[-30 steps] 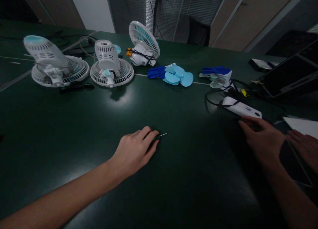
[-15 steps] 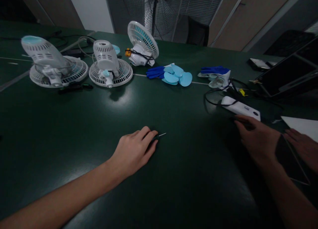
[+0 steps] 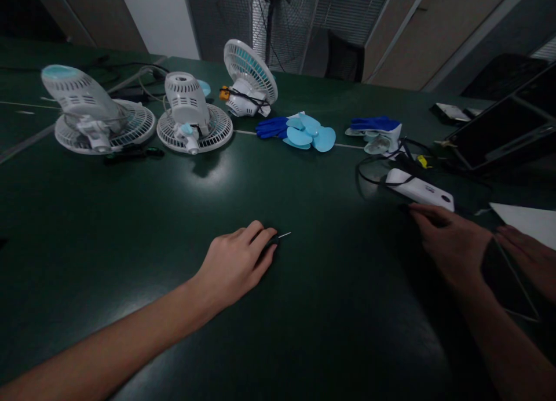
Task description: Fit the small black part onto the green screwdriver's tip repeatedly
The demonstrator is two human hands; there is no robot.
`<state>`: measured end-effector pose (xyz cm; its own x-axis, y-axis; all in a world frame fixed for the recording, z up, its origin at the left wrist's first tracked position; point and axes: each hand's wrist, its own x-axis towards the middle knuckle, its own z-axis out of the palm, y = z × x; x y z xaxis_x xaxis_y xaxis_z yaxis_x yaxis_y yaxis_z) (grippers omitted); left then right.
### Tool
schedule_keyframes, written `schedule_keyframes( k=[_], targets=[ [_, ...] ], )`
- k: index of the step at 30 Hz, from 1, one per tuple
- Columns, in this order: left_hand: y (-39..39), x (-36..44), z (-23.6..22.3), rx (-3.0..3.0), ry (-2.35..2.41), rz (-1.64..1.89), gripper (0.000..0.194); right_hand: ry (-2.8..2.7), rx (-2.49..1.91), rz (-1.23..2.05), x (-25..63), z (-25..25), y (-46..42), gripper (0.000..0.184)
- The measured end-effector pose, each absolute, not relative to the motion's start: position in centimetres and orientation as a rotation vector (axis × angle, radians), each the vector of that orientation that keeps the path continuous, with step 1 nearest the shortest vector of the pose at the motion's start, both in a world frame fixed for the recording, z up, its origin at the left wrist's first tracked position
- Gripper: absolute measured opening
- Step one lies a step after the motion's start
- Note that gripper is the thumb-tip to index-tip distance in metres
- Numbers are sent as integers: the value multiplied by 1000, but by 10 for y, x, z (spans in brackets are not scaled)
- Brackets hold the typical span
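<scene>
My left hand (image 3: 234,265) rests on the dark green table (image 3: 130,227), fingers curled over the dark handle of a small screwdriver (image 3: 278,237). Its thin metal tip pokes out to the right of my fingertips. My right hand (image 3: 452,239) lies flat on the table at the right, fingers stretched out, its fingertips just short of a white device (image 3: 419,189) with a black cable. It holds nothing. A dark phone (image 3: 506,279) lies by my right wrist.
Three white desk fans (image 3: 99,123) (image 3: 193,120) (image 3: 249,79) stand at the back left. Light blue fan blades (image 3: 310,134), blue gloves (image 3: 271,127), a clip base (image 3: 380,137) and a laptop (image 3: 499,131) lie farther back. Another person's hand (image 3: 527,256) rests at the far right.
My right hand has slid slightly left and forward along the table towards the white device. My left hand stays on the screwdriver.
</scene>
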<state>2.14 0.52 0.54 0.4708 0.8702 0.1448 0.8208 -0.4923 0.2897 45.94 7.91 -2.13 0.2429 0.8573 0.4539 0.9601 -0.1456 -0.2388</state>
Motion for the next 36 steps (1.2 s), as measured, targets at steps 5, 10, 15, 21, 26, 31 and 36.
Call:
schedule_keyframes(
  k=[5, 10, 15, 21, 26, 31, 36],
  targets=[
    [5, 21, 5, 2531, 1466, 415, 33, -1634, -1939, -98, 456, -21, 80, 34],
    [6, 22, 5, 2529, 1480, 426, 34, -1631, -1853, -19, 446, -13, 78, 38],
    [5, 21, 5, 2510, 1450, 441, 34, -1772, -1720, 111, 401, -1, 62, 40],
    [2, 19, 7, 2478, 1329, 585, 30, -2086, -1422, 623, 328, 16, 17, 47],
    [-2, 16, 9, 2528, 1158, 727, 27, -2219, -1208, 730, 300, 15, -3, 53],
    [-3, 15, 9, 2550, 1051, 756, 27, -2273, -1153, 791, 297, 8, 0, 58],
    [0, 17, 9, 2586, 1002, 635, 27, -2274, -1149, 833, 298, 6, 3, 57]
  ],
)
